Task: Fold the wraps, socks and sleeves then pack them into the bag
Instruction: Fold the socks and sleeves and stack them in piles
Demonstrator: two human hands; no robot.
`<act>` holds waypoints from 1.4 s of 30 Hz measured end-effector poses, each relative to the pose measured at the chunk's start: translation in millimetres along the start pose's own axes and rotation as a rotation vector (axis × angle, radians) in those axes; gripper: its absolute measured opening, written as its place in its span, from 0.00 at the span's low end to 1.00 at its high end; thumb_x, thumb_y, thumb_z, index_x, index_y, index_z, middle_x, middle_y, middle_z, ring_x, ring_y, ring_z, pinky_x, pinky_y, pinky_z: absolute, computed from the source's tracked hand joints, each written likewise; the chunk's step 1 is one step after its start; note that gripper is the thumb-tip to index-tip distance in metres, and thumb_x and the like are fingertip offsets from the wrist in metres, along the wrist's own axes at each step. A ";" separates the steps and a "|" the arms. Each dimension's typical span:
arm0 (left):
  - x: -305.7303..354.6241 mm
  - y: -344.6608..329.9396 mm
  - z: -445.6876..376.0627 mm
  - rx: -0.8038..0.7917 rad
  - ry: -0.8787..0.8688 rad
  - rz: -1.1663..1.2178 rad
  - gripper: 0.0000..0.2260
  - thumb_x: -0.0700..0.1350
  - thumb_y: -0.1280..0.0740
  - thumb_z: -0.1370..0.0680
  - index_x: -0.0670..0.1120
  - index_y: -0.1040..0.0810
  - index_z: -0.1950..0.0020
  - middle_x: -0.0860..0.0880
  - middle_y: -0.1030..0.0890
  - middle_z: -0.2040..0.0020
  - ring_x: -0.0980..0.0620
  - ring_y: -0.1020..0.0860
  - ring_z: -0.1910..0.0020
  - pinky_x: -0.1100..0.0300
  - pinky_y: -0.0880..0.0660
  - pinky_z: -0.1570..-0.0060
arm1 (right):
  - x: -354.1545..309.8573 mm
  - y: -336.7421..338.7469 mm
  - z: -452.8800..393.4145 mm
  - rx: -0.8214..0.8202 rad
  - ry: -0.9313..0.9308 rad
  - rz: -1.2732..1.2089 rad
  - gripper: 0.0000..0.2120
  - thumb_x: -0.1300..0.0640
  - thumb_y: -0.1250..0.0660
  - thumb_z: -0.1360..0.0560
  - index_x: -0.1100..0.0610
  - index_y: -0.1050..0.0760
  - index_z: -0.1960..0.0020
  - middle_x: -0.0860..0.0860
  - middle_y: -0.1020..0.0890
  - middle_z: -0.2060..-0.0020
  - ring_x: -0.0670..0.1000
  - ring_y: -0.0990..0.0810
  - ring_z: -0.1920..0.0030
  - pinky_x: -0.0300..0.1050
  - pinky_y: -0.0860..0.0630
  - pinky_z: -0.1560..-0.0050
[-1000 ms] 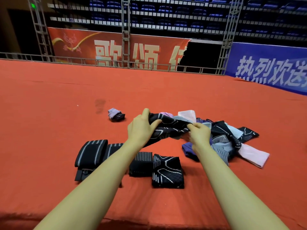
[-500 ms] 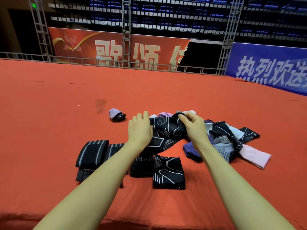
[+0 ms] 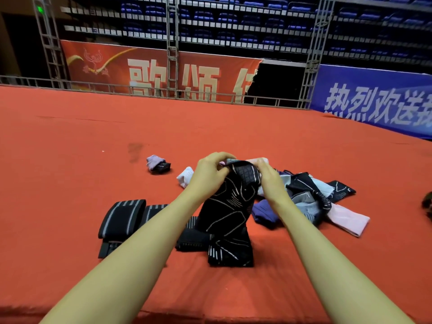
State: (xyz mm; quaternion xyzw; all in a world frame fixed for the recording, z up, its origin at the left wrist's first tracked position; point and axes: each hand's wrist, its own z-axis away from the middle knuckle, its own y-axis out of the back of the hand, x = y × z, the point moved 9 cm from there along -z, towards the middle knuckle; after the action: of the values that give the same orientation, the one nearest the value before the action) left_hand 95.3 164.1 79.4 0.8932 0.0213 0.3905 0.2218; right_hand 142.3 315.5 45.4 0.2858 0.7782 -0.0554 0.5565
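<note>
The red carpet (image 3: 70, 183) spreads across the whole floor, and the work sits in the middle of it. To the right lies the loose pile (image 3: 311, 195) of things not yet folded — black, grey, purple and pale pink pieces tangled together. To the left, in a row, lie the folded wraps (image 3: 121, 216), dark with pale stripes, and just right of them a folded black sleeve (image 3: 230, 251) with pale line markings. No bag shows anywhere in view.

The step in hand looks like folding: a second black patterned sleeve (image 3: 226, 202) is lifted off the carpet, hanging down from its top edge so its lower end falls in front of the folded one. The next move, by my reading, calls for bringing its ends together, flattening it, and laying it beside the folded pieces — keeping the hanging end from dragging the finished one out of shape.

The left hand (image 3: 208, 174) has its fingers curled over the sleeve's top edge, pinching it. The right hand (image 3: 268, 176) grips the same edge from the other side, fingers bent round the cloth. The two hands are close together, almost touching.

Farther off sit a white bundle (image 3: 185, 177) just left of the left hand, and a small lilac-and-black roll (image 3: 157, 164) well apart.
</note>
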 end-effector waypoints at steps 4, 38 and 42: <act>11.3 1.2 3.3 -0.073 -0.094 -0.004 0.20 0.26 0.39 0.33 0.42 0.17 0.50 0.46 0.18 0.50 0.51 0.21 0.51 0.61 0.27 0.47 | 44.4 -28.1 5.8 -0.227 -0.274 -0.114 0.13 0.45 0.37 0.24 0.52 0.18 0.54 0.46 0.17 0.57 0.47 0.21 0.55 0.47 0.28 0.50; -3.0 8.7 11.5 -0.002 0.049 -0.540 0.13 0.40 0.38 0.23 0.50 0.19 0.43 0.45 0.27 0.52 0.45 0.25 0.51 0.53 0.29 0.58 | -19.9 -17.5 14.7 -0.124 0.063 -0.096 0.12 0.74 0.37 0.27 0.65 0.23 0.46 0.45 0.21 0.58 0.34 0.25 0.67 0.28 0.29 0.64; -6.5 9.6 10.7 0.007 0.061 -0.616 0.11 0.38 0.38 0.24 0.45 0.22 0.45 0.46 0.27 0.53 0.42 0.25 0.50 0.56 0.36 0.63 | -31.1 -10.7 9.2 -0.001 0.211 0.283 0.12 0.70 0.37 0.29 0.58 0.20 0.51 0.49 0.23 0.59 0.44 0.26 0.61 0.36 0.31 0.59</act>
State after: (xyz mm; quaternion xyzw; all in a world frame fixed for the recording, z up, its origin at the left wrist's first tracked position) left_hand 97.1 150.0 72.5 0.8333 0.2989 0.3317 0.3260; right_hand 151.3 291.0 67.4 0.3963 0.7844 0.0541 0.4740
